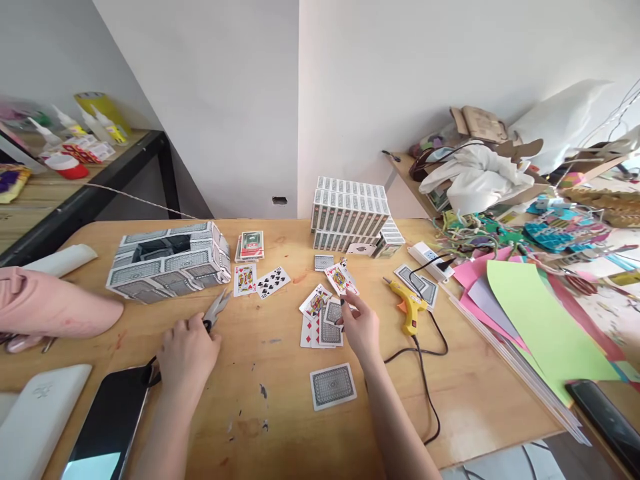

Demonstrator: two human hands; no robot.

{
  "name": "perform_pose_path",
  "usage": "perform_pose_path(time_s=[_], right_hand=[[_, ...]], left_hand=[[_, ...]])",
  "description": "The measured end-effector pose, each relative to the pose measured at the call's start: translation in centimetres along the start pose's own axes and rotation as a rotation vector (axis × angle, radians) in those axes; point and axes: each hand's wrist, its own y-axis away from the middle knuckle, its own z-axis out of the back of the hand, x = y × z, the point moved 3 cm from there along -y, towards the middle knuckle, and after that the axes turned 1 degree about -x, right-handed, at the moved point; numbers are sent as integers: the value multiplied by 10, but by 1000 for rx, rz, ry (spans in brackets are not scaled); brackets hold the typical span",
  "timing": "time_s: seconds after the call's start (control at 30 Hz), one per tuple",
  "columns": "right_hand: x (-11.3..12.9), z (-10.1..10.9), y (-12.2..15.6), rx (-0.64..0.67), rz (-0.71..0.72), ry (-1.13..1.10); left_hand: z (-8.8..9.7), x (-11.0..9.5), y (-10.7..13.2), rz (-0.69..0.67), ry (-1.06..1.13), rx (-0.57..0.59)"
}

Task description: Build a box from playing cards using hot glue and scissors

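Note:
My left hand is closed over a pair of scissors on the table, blades pointing away from me. One black handle loop shows beside the wrist, near a phone. My right hand pinches a playing card, back side up, above a loose pile of cards. A face-up king lies just beyond its fingers. Closer to me is a single face-down card. At the left stands a box covered in playing cards, with an opening in its top.
Stacked card packs stand against the wall. A yellow glue gun lies right of my right hand, its cord trailing forward. A power strip, coloured paper sheets and clear sticks fill the right side. A pink roll lies left.

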Motion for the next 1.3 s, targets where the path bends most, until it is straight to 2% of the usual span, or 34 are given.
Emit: perform_pose_path(time_s=[0.17, 0.3, 0.4, 0.47, 0.53, 0.63, 0.7, 0.8, 0.83, 0.93, 1.0, 1.07, 1.17, 1.3], right_hand=[[-2, -8, 16, 151, 19, -138], [0, -36, 44, 384, -33, -293], [15, -57, 72, 637, -4, -425], [29, -65, 85, 798, 41, -506], [39, -66, 90, 854, 37, -577], [40, -55, 79, 730, -12, -662], [33, -40, 64, 586, -25, -674], [19, -6, 37, 314, -30, -599], [14, 6, 29, 234, -28, -554], [0, 40, 7, 64, -12, -309], [-8, 55, -5, -20, 15, -70], [-14, 62, -17, -72, 77, 182], [-21, 60, -33, -96, 187, 515], [-22, 52, -47, -69, 276, 765]], left_hand=[[5, 6, -12, -85, 2, 1], [23, 5, 1, -51, 241, -22], [38, -19, 19, -163, 661, 36], [45, -45, 29, -285, 1008, 183], [50, -71, 35, -341, 1238, 285], [50, -100, 38, -349, 1430, 306], [44, -114, 43, -375, 1440, 221], [24, -130, 64, -526, 1155, 15], [15, -136, 74, -625, 1021, -1], [-15, -150, 104, -951, 659, 81], [-28, -150, 113, -1051, 509, 104], [-31, -145, 113, -1068, 450, 97], [-24, -133, 105, -991, 477, 99], [-13, -120, 90, -814, 568, 231]])
